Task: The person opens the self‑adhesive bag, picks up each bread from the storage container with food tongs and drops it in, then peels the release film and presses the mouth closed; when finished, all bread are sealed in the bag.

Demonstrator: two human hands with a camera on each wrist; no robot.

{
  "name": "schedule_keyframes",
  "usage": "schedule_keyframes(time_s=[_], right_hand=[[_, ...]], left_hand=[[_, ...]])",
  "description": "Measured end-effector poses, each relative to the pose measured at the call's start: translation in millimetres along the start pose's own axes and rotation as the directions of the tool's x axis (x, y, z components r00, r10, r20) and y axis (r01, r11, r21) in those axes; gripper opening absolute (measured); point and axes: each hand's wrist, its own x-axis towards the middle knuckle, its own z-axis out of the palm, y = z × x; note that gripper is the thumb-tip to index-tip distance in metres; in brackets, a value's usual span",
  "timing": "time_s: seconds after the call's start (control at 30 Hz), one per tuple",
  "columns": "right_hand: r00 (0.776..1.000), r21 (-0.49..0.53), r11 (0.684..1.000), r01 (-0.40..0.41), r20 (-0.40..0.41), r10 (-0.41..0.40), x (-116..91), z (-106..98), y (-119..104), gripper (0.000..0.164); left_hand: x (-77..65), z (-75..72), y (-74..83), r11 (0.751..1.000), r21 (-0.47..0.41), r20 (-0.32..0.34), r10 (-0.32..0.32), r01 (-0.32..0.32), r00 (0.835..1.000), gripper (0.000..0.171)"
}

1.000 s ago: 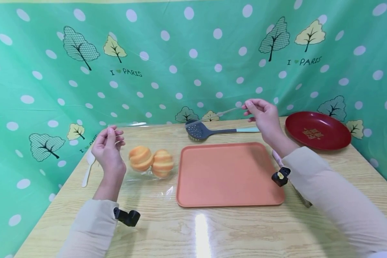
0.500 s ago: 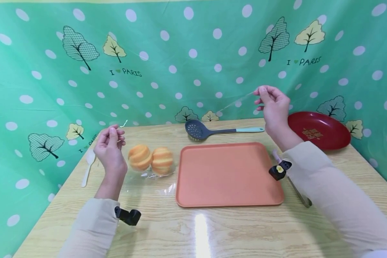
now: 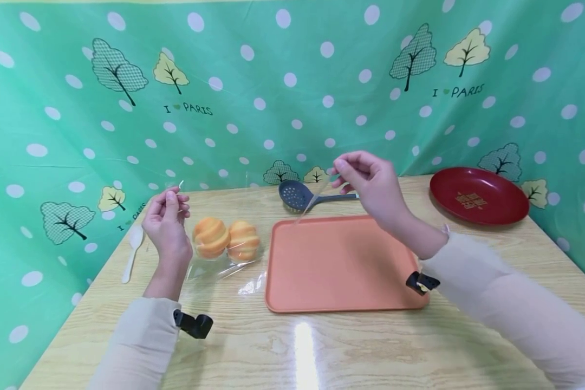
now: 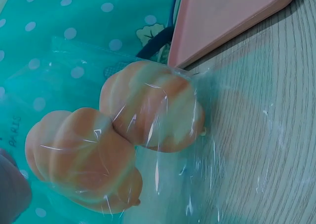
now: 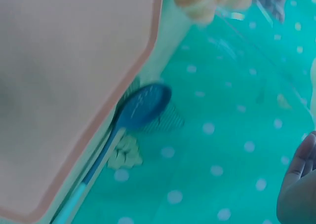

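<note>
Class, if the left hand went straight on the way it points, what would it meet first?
Most likely the green dotted curtain behind the table; the left hand points up toward it, though depth is unclear.

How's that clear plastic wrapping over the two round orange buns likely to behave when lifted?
The clear plastic wrapping is probably floppy and light, being see-through and wrinkled. Its glossy highlights suggest it may be slippery. The ridged orange buns showing through might roll, given their rounded sides.
</note>
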Motion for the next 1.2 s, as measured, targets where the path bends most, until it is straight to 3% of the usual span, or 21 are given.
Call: schedule_keyframes(time_s=[0.4, 0.63, 1.03, 1.2], right_hand=[[0.986, 0.129, 0.991, -0.036, 0.168, 0.013, -48, 26, -9, 0.014], [0.951, 0.189, 0.981, -0.051, 0.308, -0.010, -76, 27, 3, 0.012], [0.912, 0.052, 0.998, -0.036, 0.411, 0.012, -121, 11, 36, 0.007], [0.878, -0.046, 0.999, 0.001, 0.478, 0.021, -131, 3, 43, 0.007]], left_hand=[[0.3, 1.0, -1.4, 1.000, -0.009, 0.011, 0.011, -0.011, 1.000, 0.014], [0.3, 1.2, -1.7, 1.000, -0.017, 0.011, 0.011, -0.010, 1.000, 0.013], [0.5, 1.5, -1.7, 1.000, -0.016, 0.009, 0.008, -0.007, 1.000, 0.013], [0.2, 1.5, -0.5, 1.000, -0.017, 0.006, -0.003, 0.003, 1.000, 0.013]])
